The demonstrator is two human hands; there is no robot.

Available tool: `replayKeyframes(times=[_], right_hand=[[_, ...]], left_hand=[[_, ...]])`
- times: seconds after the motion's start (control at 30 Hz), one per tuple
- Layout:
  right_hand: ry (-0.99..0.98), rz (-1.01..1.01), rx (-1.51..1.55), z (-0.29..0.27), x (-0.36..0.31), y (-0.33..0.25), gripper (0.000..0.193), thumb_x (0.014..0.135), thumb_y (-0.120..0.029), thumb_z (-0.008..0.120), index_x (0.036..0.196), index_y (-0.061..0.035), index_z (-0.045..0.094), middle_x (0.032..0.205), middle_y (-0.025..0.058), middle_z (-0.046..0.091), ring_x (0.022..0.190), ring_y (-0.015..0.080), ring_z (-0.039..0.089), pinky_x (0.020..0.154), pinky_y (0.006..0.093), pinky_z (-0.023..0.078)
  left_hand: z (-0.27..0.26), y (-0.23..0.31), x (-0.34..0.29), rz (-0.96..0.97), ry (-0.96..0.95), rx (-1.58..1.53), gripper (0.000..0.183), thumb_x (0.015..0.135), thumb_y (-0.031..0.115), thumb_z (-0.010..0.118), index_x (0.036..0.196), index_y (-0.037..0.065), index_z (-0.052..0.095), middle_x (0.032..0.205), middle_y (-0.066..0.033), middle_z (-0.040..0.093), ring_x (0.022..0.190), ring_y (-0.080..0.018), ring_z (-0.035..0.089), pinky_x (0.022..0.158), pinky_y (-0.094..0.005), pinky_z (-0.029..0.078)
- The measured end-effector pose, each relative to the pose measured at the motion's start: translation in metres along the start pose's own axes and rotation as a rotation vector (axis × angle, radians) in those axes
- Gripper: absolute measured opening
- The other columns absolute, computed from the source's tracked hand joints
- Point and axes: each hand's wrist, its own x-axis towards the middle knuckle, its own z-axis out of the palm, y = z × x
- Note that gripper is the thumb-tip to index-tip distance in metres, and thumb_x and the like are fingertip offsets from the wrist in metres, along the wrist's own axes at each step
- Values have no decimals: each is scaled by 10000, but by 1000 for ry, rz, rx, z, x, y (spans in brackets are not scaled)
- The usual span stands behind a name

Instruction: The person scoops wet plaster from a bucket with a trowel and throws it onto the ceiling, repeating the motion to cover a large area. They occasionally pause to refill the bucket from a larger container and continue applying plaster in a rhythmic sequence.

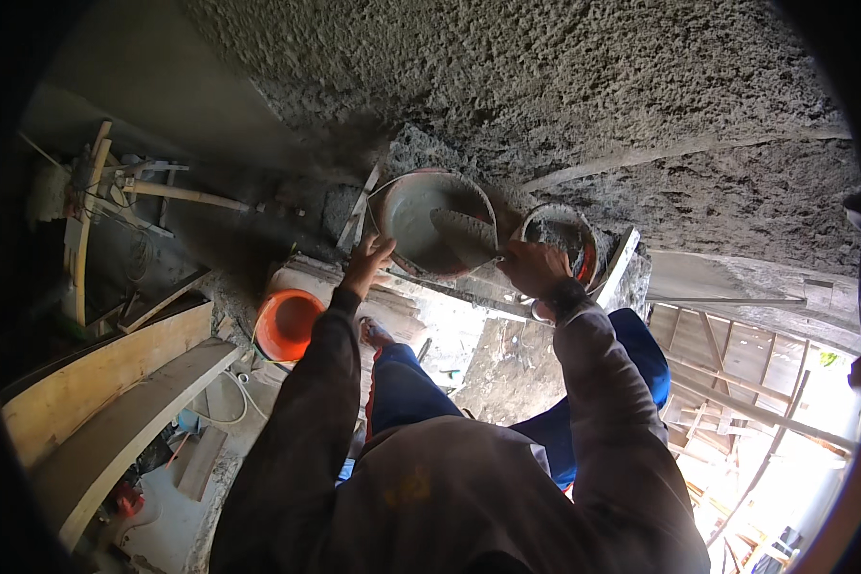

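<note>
My right hand (pixel 538 269) is closed around the handle of a trowel. The trowel's blade (pixel 463 236) lies over the grey wet mortar (pixel 413 212) in a round bucket (pixel 437 275). At that bucket's near left side is my left hand (pixel 365 267), its fingers apart and holding nothing; whether they touch the rim I cannot tell. A smaller bucket (pixel 559 208), crusted with mortar and reddish on its side, stands just beyond my right hand. Both buckets sit on a mortar-splashed board (pixel 512 302).
Rough plaster (pixel 545 77) covers the wall ahead. An orange bucket (pixel 288 325) stands lower down at the left. Long planks (pixel 115 402) and wooden poles (pixel 91 230) lie further left. Timber framing (pixel 737 373) shows in bright light at the right.
</note>
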Motion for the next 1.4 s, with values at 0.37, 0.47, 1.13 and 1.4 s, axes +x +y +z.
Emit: replayKeyframes(times=[0.37,0.47,1.13,1.4], right_hand=[[2,110,154,5,-66,7,281,827,-407,616,915,-145,666,786,141,678,746,374,666,651,516,512],[28,130,174,8,-72,12,293,822,-415,621,932,-148,672,801,136,683,764,373,667,665,508,515],[318,-195,-229,-21,-52,-11,162,821,-186,584,963,-109,599,716,129,654,667,314,663,571,450,507],[69,-307,-77,19,-71,-94,215,772,-296,614,854,-113,693,737,103,685,699,286,690,575,445,529]], left_hand=[[29,-21,54,-246,33,-211,458,807,13,540,1256,51,461,1047,-110,578,756,-268,600,580,-431,560],[32,-17,49,-150,-82,-379,454,770,9,481,1223,-11,458,1114,-178,581,933,-345,647,721,-483,600],[61,18,-143,40,205,-230,513,677,-7,507,1183,72,476,1077,-88,537,910,-238,566,701,-337,515],[81,54,-228,227,216,-250,722,629,-4,475,1344,67,402,1232,-130,513,1113,-261,508,915,-327,444]])
